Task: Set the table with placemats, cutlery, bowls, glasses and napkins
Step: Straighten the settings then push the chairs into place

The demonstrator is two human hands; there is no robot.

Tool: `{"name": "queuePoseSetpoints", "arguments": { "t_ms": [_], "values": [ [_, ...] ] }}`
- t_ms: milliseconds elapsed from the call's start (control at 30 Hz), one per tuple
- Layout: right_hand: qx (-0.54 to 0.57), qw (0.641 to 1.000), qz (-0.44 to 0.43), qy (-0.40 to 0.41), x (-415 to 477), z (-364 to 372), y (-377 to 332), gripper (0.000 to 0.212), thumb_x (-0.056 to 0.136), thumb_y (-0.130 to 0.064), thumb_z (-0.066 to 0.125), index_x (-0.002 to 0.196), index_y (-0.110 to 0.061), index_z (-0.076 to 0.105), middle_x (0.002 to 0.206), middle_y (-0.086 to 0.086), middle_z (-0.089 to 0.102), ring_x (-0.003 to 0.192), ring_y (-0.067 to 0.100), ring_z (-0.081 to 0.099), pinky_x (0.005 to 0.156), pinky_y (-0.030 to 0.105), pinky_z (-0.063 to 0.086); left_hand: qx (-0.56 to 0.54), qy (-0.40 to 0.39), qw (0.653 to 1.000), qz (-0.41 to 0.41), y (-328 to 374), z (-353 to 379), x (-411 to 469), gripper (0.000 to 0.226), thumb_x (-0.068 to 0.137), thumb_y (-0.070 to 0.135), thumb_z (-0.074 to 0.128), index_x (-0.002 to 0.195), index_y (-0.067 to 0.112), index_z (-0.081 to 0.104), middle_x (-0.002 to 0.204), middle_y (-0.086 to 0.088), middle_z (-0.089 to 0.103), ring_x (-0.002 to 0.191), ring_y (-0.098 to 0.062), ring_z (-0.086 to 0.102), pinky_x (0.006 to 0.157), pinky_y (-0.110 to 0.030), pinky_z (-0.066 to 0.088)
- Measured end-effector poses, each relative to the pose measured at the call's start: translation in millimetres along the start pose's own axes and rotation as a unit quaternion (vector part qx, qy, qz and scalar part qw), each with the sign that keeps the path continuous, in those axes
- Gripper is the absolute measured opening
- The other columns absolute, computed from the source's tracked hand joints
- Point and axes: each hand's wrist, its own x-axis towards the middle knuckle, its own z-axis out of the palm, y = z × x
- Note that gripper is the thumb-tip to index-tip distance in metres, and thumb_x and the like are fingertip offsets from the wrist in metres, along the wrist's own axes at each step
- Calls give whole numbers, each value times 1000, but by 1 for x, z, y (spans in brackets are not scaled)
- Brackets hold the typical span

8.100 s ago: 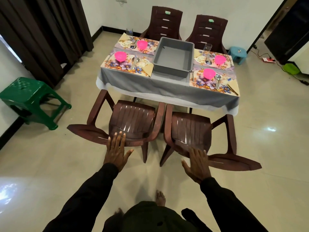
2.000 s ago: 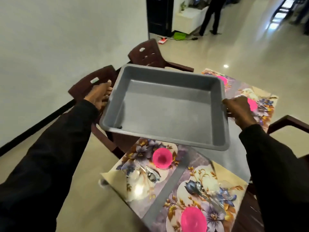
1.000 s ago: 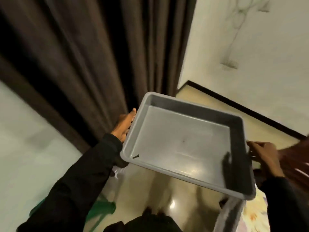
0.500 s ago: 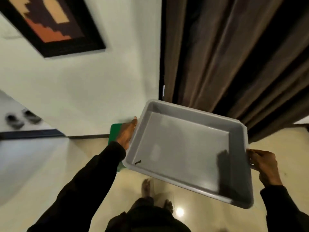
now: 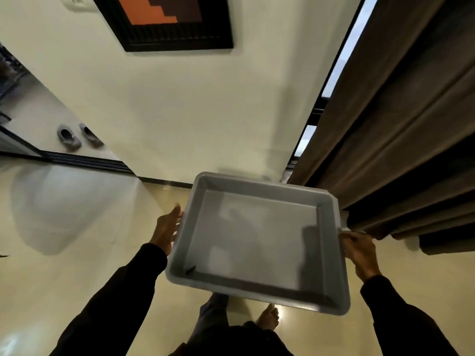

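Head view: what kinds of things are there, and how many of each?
Grey tray: 1
Hands on the tray: 2, left hand and right hand
Grey shoes: 2
Framed picture: 1
Curtain: 1
Total: 7

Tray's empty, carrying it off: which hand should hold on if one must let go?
Right, probably. The right hand curls round the rim of the grey tray at its right edge; the left hand lies flatter against the left wall, so it looks easier to free.
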Motion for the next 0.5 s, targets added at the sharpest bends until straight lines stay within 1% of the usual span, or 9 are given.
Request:
{"name": "queuePoseSetpoints", "arguments": {
  "t_ms": [67,100,167,200,300,367,433,500],
  "values": [
    [-9,999,29,-10,11,33,-8,14,89,-13,68,83,-21,78,87,4,76,85,28,71,84,54,59,-1,9,1000,-21,-6,-15,33,55,100,59,48,122,11,62,118,-8,65,104,-28,60,86,-40,44],
    [-8,999,41,-16,19,50,-9,15,89,-12,66,84,-18,79,88,5,76,85,28,71,84,52,60,1,14,999,-29,-9,-22,51,57,100,60,47,125,11,62,121,-8,64,108,-30,59,88,-42,44],
    [-12,998,50,-24,29,80,-9,15,89,-10,66,87,-16,79,88,5,77,84,28,72,83,51,60,7,25,999,-46,-17,-36,83,64,99,62,47,130,8,61,126,-8,64,115,-33,58,93,-45,44],
    [-18,998,54,-27,36,97,-9,15,89,-10,66,88,-17,79,88,5,77,84,28,72,82,51,60,8,26,998,-55,-20,-43,103,66,99,63,47,131,8,62,126,-9,65,116,-35,58,93,-46,44],
    [-17,997,68,-34,62,142,-5,13,91,-11,67,92,-15,79,89,5,77,85,29,72,81,47,61,20,29,997,-75,-28,-56,157,66,98,65,46,126,9,65,123,-10,67,109,-33,61,89,-45,45],
    [-17,996,80,-39,82,169,-2,12,91,-12,67,95,-14,79,89,5,77,85,29,72,82,47,62,20,32,996,-84,-30,-60,187,62,100,62,44,124,9,65,121,-11,67,104,-32,60,88,-44,45],
    [-22,995,83,-47,103,193,1,12,91,-13,67,95,-14,78,89,5,77,85,29,72,83,48,61,23,32,995,-89,-32,-62,219,60,101,60,43,123,8,65,121,-12,67,103,-34,59,88,-44,44],
    [-23,995,84,-49,119,210,3,13,92,-9,66,97,-11,77,90,6,77,87,29,72,84,46,61,24,32,995,-93,-32,-63,245,61,101,59,44,124,7,65,123,-14,66,104,-35,58,87,-44,44]
  ]
}}
